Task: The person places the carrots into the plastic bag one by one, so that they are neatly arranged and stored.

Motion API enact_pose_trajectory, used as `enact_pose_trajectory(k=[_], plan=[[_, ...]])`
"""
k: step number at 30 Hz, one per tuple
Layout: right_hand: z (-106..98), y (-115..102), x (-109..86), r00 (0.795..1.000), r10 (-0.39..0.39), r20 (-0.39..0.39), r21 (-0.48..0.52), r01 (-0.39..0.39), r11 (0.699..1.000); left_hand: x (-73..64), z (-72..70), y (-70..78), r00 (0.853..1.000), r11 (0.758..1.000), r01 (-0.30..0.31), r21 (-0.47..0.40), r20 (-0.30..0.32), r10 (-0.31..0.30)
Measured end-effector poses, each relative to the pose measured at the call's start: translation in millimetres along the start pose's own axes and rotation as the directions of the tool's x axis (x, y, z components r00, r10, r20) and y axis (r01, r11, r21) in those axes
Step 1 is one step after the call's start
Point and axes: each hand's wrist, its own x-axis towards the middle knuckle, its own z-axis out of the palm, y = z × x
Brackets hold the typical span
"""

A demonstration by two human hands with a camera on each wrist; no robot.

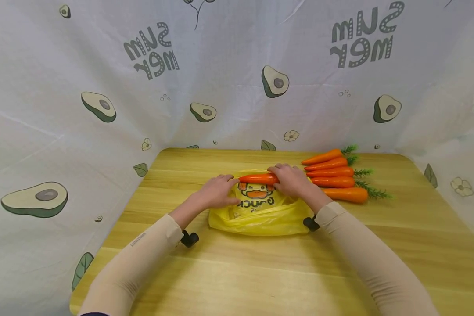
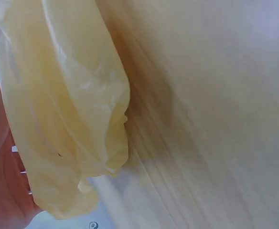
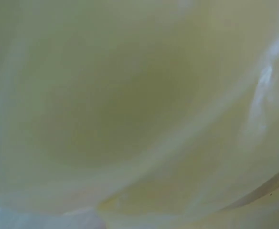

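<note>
A yellow plastic bag point(image 1: 260, 219) with a cartoon duck print lies on the wooden table between both hands. Over its far part lies an orange-red carrot point(image 1: 256, 178), tip toward the left. My right hand point(image 1: 294, 180) grips the carrot's thick end from above, hiding its top. My left hand point(image 1: 219, 193) is at the bag's left side, its fingertips close to the carrot's tip and its thumb held apart. In the left wrist view the bag's film point(image 2: 68, 109) hangs in front of the fingers point(image 2: 5, 176). Yellow film point(image 3: 139, 114) fills the right wrist view.
Several carrots point(image 1: 333, 182) with green leafy tops lie in a row right of the bag, tips toward the left. Behind the wooden table point(image 1: 237, 272) hangs a pale cloth point(image 1: 237, 57) printed with avocados. Black devices point(image 1: 189, 239) sit under the wrists.
</note>
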Motion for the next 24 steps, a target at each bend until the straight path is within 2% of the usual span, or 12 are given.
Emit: enact_pose_trajectory(k=[6,10,15,24], plan=[[-1,-1,-1.6,1.0,-0.001,0.007,0.01,0.001,1.0,-9.0,4.8,-1.6,0.997,1.0,-0.012,-0.02,0.079,0.014],[-2,-1,-2.5,1.0,-0.003,0.009,0.004,0.003,1.0,-11.0,9.2,-3.5,0.994,1.0,-0.006,-0.018,0.105,0.008],[-3,-2,-3.1,1.0,-0.002,0.001,0.016,0.002,1.0,-12.3,14.0,-4.5,0.993,1.0,-0.007,-0.015,0.118,0.009],[-11,-4,-8.6,1.0,-0.005,-0.013,0.058,0.006,0.998,-14.4,16.4,-1.4,0.995,1.0,-0.004,-0.022,0.101,0.006]])
